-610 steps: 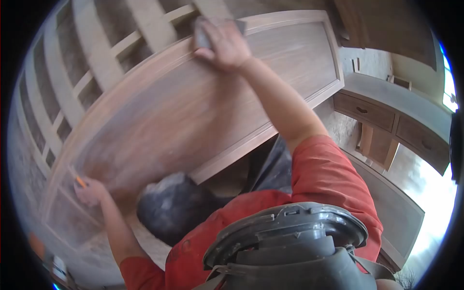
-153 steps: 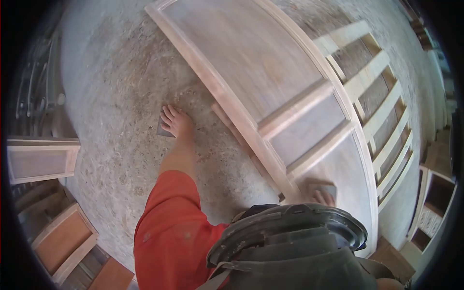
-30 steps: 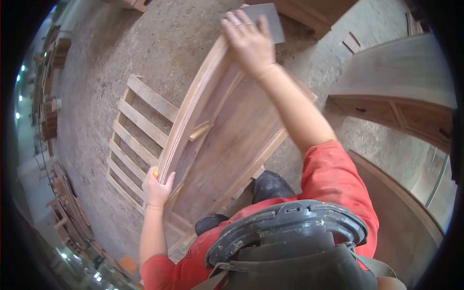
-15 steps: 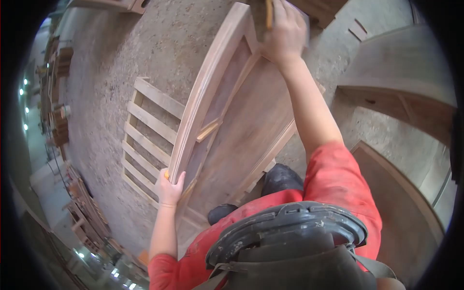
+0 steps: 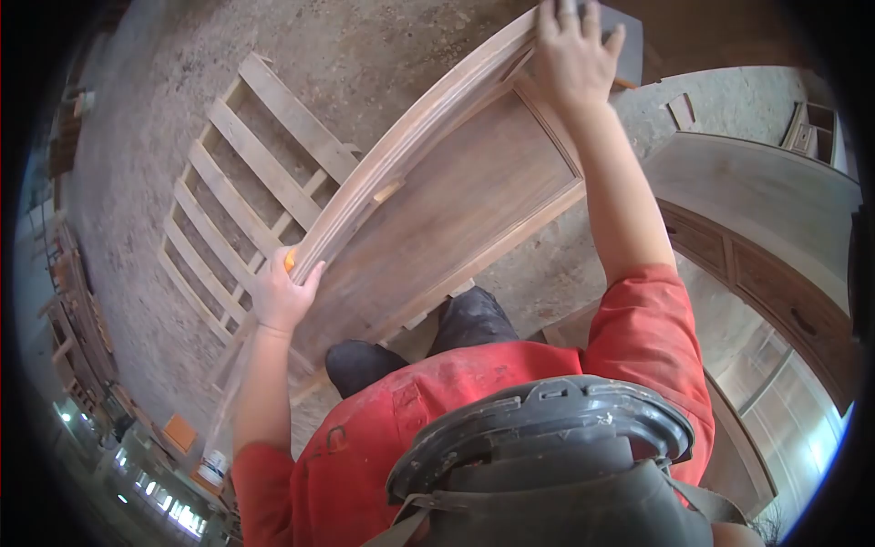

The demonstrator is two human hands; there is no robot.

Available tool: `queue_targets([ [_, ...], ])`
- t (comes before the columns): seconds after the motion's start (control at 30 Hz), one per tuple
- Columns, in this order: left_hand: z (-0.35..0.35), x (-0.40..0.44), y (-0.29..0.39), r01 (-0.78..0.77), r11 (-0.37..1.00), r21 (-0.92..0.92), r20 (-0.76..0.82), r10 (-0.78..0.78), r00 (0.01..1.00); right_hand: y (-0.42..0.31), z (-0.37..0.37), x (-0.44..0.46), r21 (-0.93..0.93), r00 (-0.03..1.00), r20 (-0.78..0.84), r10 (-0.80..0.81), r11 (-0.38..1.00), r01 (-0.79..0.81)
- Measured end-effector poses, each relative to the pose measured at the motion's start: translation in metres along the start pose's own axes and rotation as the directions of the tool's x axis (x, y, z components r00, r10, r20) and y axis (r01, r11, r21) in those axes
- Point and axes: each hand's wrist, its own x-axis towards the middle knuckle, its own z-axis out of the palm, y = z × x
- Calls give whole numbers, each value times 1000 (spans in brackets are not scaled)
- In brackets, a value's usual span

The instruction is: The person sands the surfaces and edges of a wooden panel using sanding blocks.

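A framed wooden panel point(image 5: 483, 169) with a long moulded edge leans up in front of me. My left hand point(image 5: 284, 290) is closed around the lower left end of that edge, thumb on the near side. A small orange piece point(image 5: 290, 260) shows by its fingers, too hidden to name. At the upper right end of the panel is my right hand point(image 5: 576, 59), fingers somewhat spread over the corner. A flat grey sheet point(image 5: 629, 44) with a bit of orange at its edge sticks out from beneath this hand, looking like sandpaper. A wooden strip point(image 5: 388, 190) sits behind the moulded edge.
A slatted wooden pallet point(image 5: 246, 150) lies on the concrete floor point(image 5: 401, 68) beyond the panel. To the right stand a wooden piece with drawers point(image 5: 784, 296) and a glossy panel point(image 5: 756, 178). My dark shoes point(image 5: 469, 324) are close to the panel's lower side.
My view has turned, and the panel lies more slantwise. My right hand appears farther right at the panel's end, with the grey sheet showing more. My left hand keeps its grip.
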Motion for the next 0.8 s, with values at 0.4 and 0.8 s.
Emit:
queue_targets([
  [0.4,-4,2,-2,-58,998,18,-27,58,998,10,-9,10,92,999,30,-20,996,17],
  [0.8,-4,6,-2,-29,999,41,10,28,1000,-11,-2,-7,233,992,80,100,965,-116],
])
